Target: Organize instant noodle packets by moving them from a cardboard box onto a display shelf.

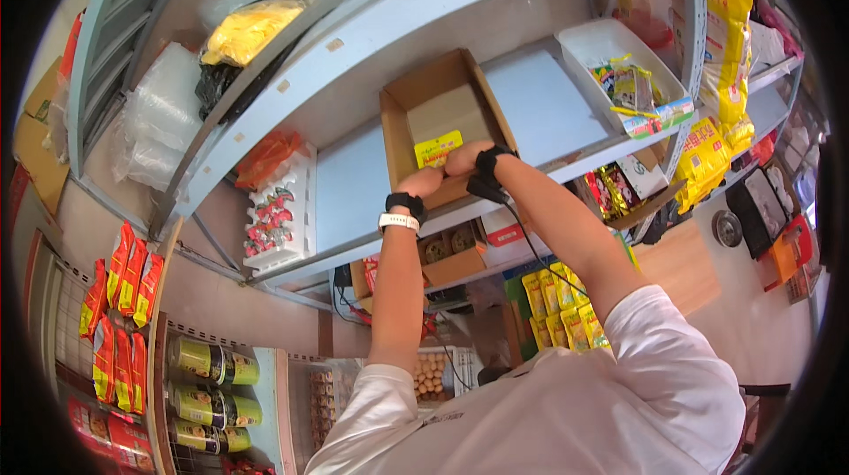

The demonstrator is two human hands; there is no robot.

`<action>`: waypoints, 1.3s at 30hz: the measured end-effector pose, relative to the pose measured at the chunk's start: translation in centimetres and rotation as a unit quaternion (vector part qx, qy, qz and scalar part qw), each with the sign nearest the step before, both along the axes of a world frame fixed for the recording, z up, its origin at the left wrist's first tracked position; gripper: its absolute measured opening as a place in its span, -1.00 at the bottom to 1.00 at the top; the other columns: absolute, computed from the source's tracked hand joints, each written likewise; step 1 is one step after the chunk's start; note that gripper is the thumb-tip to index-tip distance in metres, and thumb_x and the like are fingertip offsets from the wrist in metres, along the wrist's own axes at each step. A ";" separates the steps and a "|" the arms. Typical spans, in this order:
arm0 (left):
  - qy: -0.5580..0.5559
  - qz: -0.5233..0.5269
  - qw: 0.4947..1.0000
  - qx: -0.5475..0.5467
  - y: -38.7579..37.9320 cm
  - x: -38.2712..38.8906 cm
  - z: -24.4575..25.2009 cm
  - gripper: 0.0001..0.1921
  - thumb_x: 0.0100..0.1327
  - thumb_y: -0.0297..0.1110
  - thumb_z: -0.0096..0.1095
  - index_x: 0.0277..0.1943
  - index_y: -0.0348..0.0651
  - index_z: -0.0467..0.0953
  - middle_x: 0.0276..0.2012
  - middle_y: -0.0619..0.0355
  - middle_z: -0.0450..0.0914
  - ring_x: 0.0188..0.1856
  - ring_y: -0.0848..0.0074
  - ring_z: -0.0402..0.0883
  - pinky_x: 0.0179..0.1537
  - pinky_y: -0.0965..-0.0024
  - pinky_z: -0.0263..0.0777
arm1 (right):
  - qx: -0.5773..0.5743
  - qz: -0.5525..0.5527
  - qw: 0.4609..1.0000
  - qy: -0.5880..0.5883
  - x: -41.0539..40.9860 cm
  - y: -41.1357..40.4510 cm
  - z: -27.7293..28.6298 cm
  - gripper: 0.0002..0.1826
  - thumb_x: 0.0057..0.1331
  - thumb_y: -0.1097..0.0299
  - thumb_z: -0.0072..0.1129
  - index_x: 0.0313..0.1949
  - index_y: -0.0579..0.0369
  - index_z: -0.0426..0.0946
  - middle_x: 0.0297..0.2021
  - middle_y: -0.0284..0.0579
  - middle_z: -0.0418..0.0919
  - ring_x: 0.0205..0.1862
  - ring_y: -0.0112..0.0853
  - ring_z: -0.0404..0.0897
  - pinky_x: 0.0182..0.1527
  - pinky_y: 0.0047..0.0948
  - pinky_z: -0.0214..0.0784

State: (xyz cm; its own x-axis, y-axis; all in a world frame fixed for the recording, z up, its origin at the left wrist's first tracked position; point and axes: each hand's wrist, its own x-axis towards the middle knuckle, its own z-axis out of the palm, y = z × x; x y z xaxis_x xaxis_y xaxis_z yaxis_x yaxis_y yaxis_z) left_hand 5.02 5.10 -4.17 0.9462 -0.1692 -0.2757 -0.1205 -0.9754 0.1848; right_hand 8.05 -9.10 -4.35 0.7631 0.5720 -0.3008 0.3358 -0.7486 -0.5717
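A brown cardboard box (pixel 494 103) with no lid stands on a pale blue metal shelf. In its front part is a small yellow packet (pixel 438 146) with printing on it. My left hand (pixel 423 182) is curled at the packet's lower edge, above the box's front wall. Close beside it, my right hand (pixel 468 158) is closed at the packet's lower right corner. The two hands nearly meet, and the fingertips are hidden from above. Both wrists wear black straps, and the left one also has a white band (pixel 398 221).
Right of the box, a white plastic bin (pixel 584 30) holds snack packets. A white foam tray (pixel 302 223) with red-wrapped items stands left. The shelf's metal front edge (pixel 345 251) runs below my forearms. A black cable (pixel 530 243) hangs beside my right arm. Eggs (pixel 430 372) lie low down.
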 end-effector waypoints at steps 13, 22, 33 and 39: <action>-0.426 0.102 0.789 -0.431 -4.7 -14.5 -9.0 -0.90 0.16 -0.49 -0.03 -0.34 -0.32 0.44 -0.48 0.13 0.47 -0.43 0.52 0.45 -0.39 0.49 0.30 | 0.524 -0.081 0.819 -0.219 -13.6 -10.1 -7.5 -0.94 0.14 0.53 0.00 -0.37 0.22 0.42 -0.57 -0.14 0.47 -0.56 -0.47 0.45 -0.49 -0.52 0.28; 0.347 0.291 0.763 -0.462 -12.8 -25.6 -35.3 -0.84 0.20 -0.29 -0.04 -0.33 -0.18 0.42 -0.48 0.25 0.51 -0.48 0.67 0.47 -0.59 0.59 0.24 | 0.070 -0.334 0.928 0.152 -25.4 -23.5 -39.7 -0.83 0.03 0.32 0.05 -0.45 0.17 0.45 -0.49 -0.01 0.52 -0.39 -0.20 0.53 -0.33 -0.32 0.34; 0.357 0.170 0.841 -0.369 -19.0 -26.2 -47.3 -0.69 0.03 -0.33 0.14 -0.18 -0.34 0.41 -0.39 0.12 0.55 -0.45 0.53 0.51 -0.48 0.48 0.38 | -0.006 -0.510 0.858 0.068 -32.5 -27.7 -46.6 -0.71 0.01 0.34 0.11 -0.26 0.17 0.37 -0.36 0.08 0.50 -0.22 -0.14 0.49 -0.16 -0.25 0.32; 0.413 0.191 0.780 -0.429 -20.9 -25.2 -48.0 -0.67 0.00 -0.36 0.17 -0.15 -0.31 0.41 -0.43 0.18 0.53 -0.51 0.59 0.49 -0.57 0.53 0.33 | 0.038 -0.528 0.835 0.150 -32.0 -28.1 -46.6 -0.62 -0.02 0.26 0.21 -0.24 0.16 0.38 -0.45 -0.01 0.54 -0.35 -0.24 0.55 -0.26 -0.36 0.37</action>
